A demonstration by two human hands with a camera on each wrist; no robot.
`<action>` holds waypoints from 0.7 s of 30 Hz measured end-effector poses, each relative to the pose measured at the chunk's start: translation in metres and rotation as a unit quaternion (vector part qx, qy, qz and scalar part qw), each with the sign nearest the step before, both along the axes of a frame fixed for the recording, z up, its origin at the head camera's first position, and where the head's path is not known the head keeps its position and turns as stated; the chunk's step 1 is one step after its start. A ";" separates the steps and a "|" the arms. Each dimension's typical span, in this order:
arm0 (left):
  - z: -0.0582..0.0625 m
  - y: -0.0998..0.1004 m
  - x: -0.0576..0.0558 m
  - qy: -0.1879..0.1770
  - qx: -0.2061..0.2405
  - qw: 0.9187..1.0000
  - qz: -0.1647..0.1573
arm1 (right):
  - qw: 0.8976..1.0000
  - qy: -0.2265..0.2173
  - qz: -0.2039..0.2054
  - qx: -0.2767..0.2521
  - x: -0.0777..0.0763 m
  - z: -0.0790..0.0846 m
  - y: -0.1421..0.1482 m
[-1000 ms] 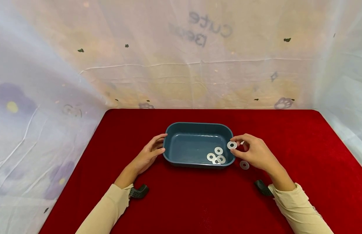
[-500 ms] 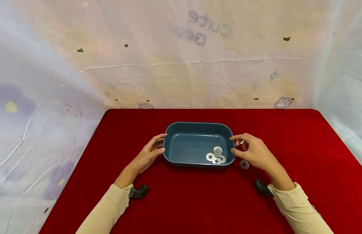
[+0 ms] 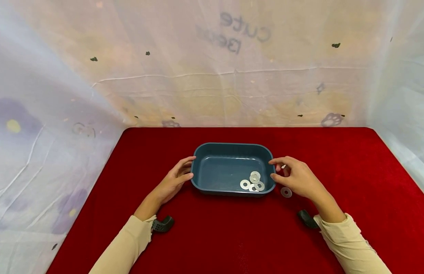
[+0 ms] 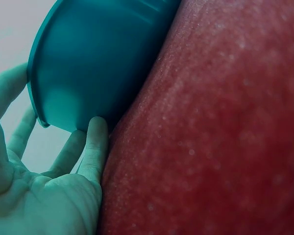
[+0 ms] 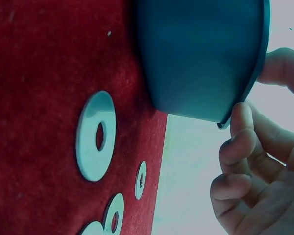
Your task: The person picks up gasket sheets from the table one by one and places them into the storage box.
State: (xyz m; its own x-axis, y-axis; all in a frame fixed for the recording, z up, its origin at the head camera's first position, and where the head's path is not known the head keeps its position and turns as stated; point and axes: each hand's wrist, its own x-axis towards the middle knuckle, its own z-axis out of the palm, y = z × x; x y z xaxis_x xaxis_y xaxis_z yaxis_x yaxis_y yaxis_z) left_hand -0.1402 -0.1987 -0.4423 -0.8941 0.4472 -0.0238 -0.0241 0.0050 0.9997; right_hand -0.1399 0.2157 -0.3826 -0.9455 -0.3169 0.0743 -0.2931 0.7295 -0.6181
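Note:
A blue-grey rectangular tray with rounded corners stands on the red cloth. Several flat metal washers lie at its near right, some overlapping. At the tray's left end, my left hand touches the wall with fingers extended; in the left wrist view the fingertips rest on the outer wall. My right hand is at the right rim with thumb and fingers apart. No washer shows between them. In the right wrist view, its outer fingers are bent. One loose washer lies on the cloth beside this hand.
More washers lie on the red cloth outside the tray's right end, mostly hidden by my right hand in the head view. A patterned fabric backdrop rises behind and at the sides. Dark wrist devices sit near both sleeves.
My right hand has let go of the washer it held over the right rim. That washer dropped into the tray onto the others. The left hand and the tray stayed put.

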 end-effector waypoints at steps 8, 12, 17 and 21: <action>-0.001 0.000 0.000 0.000 0.000 1.000 -0.001 | 1.000 0.008 0.015 -0.001 0.000 0.002 0.006; -0.001 0.000 -0.001 0.000 -0.002 1.000 -0.003 | 1.000 0.017 0.007 0.004 -0.002 0.004 0.013; -0.001 0.000 -0.001 0.001 0.000 1.000 -0.002 | 1.000 0.027 -0.009 0.002 -0.004 0.008 0.023; 0.000 0.000 0.000 0.000 0.001 1.000 -0.001 | 0.999 0.030 -0.011 0.001 -0.005 0.010 0.030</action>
